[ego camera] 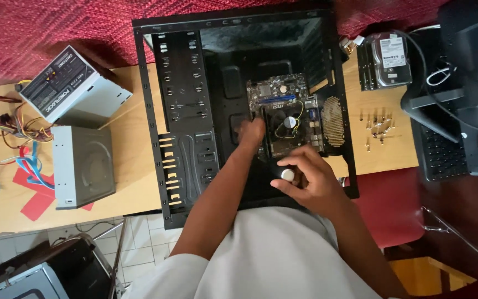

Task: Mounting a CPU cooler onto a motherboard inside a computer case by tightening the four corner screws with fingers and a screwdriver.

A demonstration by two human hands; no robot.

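pressing on the left edge of the small green-and-black motherboard (285, 113) seated inside the open black steel computer case (183, 138), the left hand (250, 133) lies flat, gripping nothing. just below the board, the right hand (308, 180) is curled around a white-capped screwdriver handle (287, 175), probably, its tip hidden. a slipped tip could gouge the board, since the fan cable (300, 111) lies close.

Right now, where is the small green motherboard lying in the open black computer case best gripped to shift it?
Grip the small green motherboard by its bare near-left edge, where the left hand rests. It lies flat, its fan cooler fills the middle, and the case rear wall blocks the right.
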